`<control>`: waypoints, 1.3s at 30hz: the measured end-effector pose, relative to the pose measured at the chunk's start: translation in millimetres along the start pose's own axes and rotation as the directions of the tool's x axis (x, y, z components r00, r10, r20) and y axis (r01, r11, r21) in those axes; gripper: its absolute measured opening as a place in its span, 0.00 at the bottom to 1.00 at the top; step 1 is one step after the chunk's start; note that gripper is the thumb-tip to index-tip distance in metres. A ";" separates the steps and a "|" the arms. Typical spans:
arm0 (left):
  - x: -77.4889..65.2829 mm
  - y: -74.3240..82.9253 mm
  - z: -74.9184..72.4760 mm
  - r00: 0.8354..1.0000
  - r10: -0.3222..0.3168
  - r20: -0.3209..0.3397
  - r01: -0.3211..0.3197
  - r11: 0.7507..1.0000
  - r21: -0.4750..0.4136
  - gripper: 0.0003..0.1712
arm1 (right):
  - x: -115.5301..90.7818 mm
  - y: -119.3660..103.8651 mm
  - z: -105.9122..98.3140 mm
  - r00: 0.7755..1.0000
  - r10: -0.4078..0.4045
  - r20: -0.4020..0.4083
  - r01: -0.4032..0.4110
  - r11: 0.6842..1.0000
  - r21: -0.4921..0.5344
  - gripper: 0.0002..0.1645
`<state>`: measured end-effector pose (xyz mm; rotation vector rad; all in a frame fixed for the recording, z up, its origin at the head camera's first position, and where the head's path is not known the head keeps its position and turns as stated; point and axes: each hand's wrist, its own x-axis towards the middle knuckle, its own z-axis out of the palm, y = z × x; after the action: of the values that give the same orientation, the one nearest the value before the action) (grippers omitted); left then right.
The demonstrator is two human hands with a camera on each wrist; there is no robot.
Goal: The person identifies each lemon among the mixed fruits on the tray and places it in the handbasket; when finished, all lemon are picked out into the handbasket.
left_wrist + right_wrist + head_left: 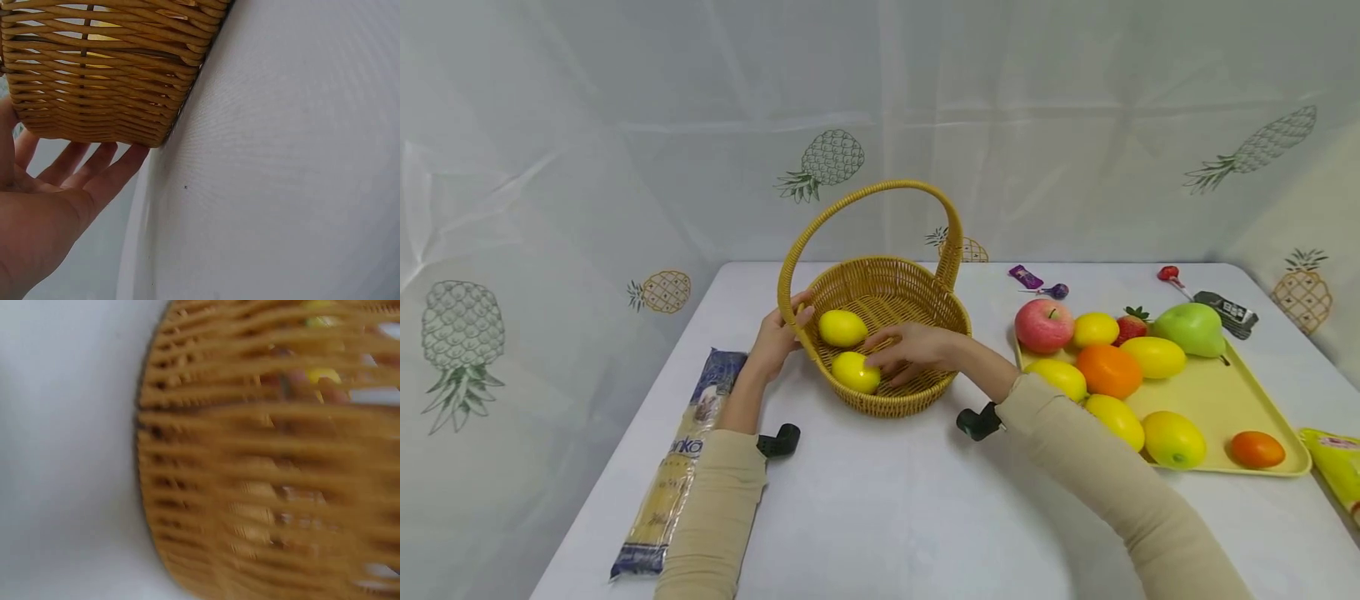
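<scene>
We see a staged, booth-like space: pineapple-print sheeting point(700, 183) fills the upper frame behind a white surface point(887, 500).

Arched handle point(891, 184) spans the basket point(880, 405)
Way in lies front right; two lemons point(842, 328) obstruct the left side inside.

Head view forward, down — wrist views close, all sharing basket point(891, 407).
</scene>
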<state>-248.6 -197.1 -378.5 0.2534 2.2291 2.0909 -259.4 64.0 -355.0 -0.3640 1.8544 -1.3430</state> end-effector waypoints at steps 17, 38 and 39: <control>1.5 2.3 2.5 1.000 -0.009 0.002 0.009 1.000 0.010 0.29 | -122.6 10.2 -117.6 0.971 -0.220 -0.089 0.211 0.972 -0.104 0.31; -0.9 0.8 1.1 1.000 -0.013 -0.007 0.013 1.000 0.010 0.30 | -243.4 131.4 -219.8 0.925 -0.109 -0.363 -0.080 0.881 -0.466 0.27; -0.7 0.2 0.9 1.000 -0.012 -0.007 0.012 1.000 0.011 0.30 | -244.5 133.6 -220.0 0.927 -0.110 -0.358 -0.076 0.881 -0.468 0.27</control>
<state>-247.8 -196.2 -378.4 0.2327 2.2405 2.0775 -237.3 418.1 -342.8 -0.3905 2.5192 -0.9969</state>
